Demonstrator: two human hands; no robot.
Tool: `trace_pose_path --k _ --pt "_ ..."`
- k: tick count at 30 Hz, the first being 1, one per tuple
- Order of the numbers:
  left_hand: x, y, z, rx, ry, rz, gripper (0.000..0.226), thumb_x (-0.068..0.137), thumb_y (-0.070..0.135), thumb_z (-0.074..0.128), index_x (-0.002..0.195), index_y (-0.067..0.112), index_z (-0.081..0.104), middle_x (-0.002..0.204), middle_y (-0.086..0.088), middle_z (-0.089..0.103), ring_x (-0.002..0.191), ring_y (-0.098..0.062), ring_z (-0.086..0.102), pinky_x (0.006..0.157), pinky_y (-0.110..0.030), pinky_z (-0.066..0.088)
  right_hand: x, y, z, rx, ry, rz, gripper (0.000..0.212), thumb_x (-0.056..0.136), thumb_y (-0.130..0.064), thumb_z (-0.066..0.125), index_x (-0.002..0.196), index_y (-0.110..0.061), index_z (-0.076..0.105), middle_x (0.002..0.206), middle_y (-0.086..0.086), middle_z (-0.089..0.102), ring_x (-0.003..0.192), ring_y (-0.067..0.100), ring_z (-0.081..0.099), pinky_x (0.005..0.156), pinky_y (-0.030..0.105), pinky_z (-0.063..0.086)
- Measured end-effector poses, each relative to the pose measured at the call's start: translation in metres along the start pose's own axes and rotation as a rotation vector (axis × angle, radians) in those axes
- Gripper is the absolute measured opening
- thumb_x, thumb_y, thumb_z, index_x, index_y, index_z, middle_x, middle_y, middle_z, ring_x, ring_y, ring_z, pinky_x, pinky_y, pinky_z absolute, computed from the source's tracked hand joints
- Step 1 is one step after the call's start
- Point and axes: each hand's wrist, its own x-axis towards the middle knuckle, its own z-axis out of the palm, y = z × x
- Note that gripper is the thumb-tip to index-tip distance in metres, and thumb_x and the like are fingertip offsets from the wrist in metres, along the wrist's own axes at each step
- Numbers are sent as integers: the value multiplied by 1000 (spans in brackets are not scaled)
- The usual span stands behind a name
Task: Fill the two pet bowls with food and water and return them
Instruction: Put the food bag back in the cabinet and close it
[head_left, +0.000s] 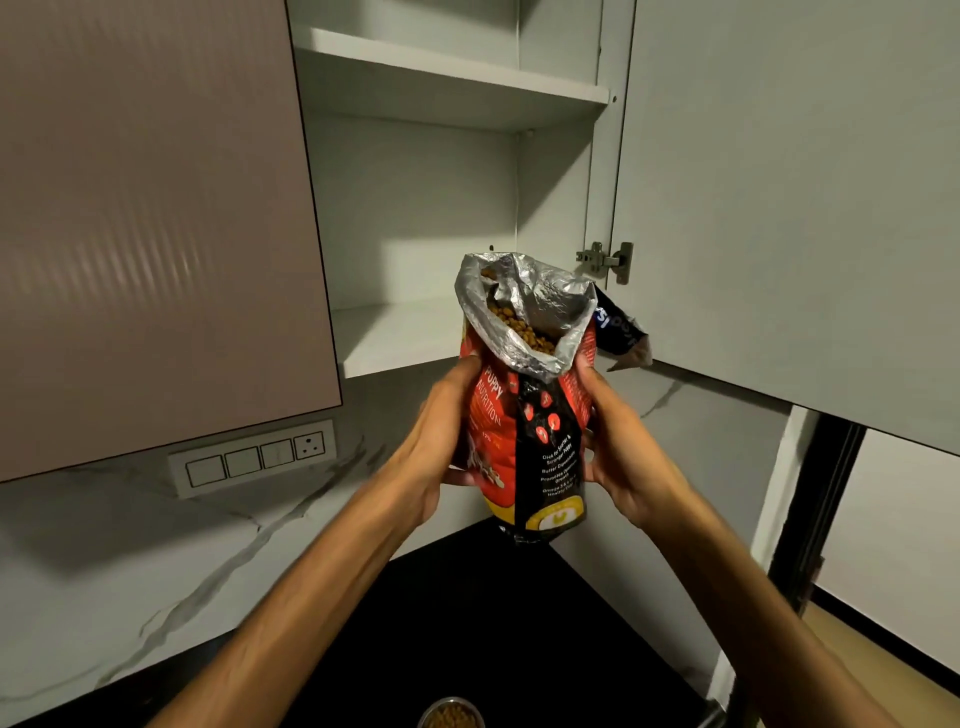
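Head view: the left hand (441, 431) curls its fingers round the left side of the puppy food bag (530, 415), and the right hand (623, 447) grips the right side, fingers wrapped behind it. The bag stands upright in the air before the open cabinet (415, 208), its foil mouth open with kibble (519, 325) showing. Below, on the black counter (493, 623), a steel bowl (451, 713) holds kibble at the bottom edge

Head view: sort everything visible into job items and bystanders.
Job items: puppy food bag, gripped by left hand and right hand; steel bowl holding kibble.
Bystanders: dark blue packet, open cabinet door, switch panel.
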Motion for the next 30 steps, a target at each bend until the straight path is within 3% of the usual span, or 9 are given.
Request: trace_pose_path --k 4,9,13,15,18,22,24,28,30 --pt "7 17 -4 -12 -5 -6 52 99 69 35 114 33 69 78 19 76 80 -17 71 51 -26 53 9 -12 -1 20 25 -16 58 85 -76 56 127 -37 66 112 -11 79 101 5 75 95 54 58" --pt "16 37 -4 15 -22 17 51 100 67 31 101 33 69 69 21 74 72 -16 73 52 -26 54 24 -29 -4 20 9 -44 55 86 -75 60 117 -31 70 101 -7 81 91 9 78 66 38 64" --pt "24 51 -2 -1 -18 32 53 100 69 31 96 33 68 65 19 73 77 -17 70 54 -28 53 39 -42 -7 16 27 -40 50 85 -77 61 93 -33 82 93 -7 81 91 17 76 88 52 62" --pt "29 58 -1 -18 -7 42 51 101 67 33 93 31 69 64 19 73 80 -19 70 60 -31 53 45 -48 -8 -7 29 -42 51 90 -76 56 103 -33 80 98 -7 81 90 13 78 75 43 65" --pt "37 69 -1 -15 0 58 51 102 62 33 86 29 69 60 17 72 69 -19 71 57 -28 52 52 -59 -8 -21 37 -51 53 92 -74 55 114 -29 75 102 -4 81 90 13 79 73 43 65" --pt "49 82 -2 -12 13 93 48 102 59 35 90 26 69 59 16 72 71 -23 69 57 -28 52 67 -74 -7 2 39 -55 48 90 -73 59 100 -31 80 108 3 76 123 35 66 100 71 48" --pt "55 88 -3 -13 17 106 47 102 58 36 91 26 68 60 17 71 71 -24 68 61 -31 52 74 -80 -7 9 14 -54 46 89 -74 59 93 -34 82 118 8 77 126 38 63 103 73 45" --pt "67 102 -6 29 18 101 47 102 58 34 89 25 65 53 8 70 46 -11 69 55 -25 50 98 -93 -8 32 7 -60 45 87 -74 63 91 -33 82 104 2 80 130 40 61 102 76 43" --pt "73 108 -8 38 22 95 46 102 58 35 87 25 63 51 4 69 41 -9 67 53 -23 49 111 -99 -7 28 23 -55 49 87 -74 63 99 -30 80 114 5 77 129 40 63 101 74 46"
